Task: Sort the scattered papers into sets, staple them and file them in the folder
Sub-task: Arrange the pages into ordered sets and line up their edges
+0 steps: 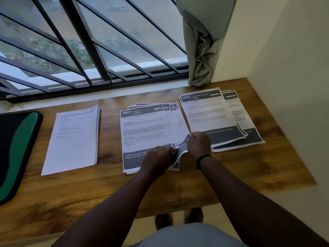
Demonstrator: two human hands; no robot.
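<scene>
Sorting under way: three stacks on bench (231,168). Left hand (156,157) and right hand (199,141) pinch sheets of KITCHEN stack (142,132). Stapling, filing outstanding; folder (17,148) far beyond left hand.

Wooden table (231,175), three paper stacks (74,138), black-green folder (16,148)

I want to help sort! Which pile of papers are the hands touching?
The middle pile, headed 2937 KITCHEN. Both the left hand and right hand pinch its lower right corner; the other two piles lie untouched.
</scene>
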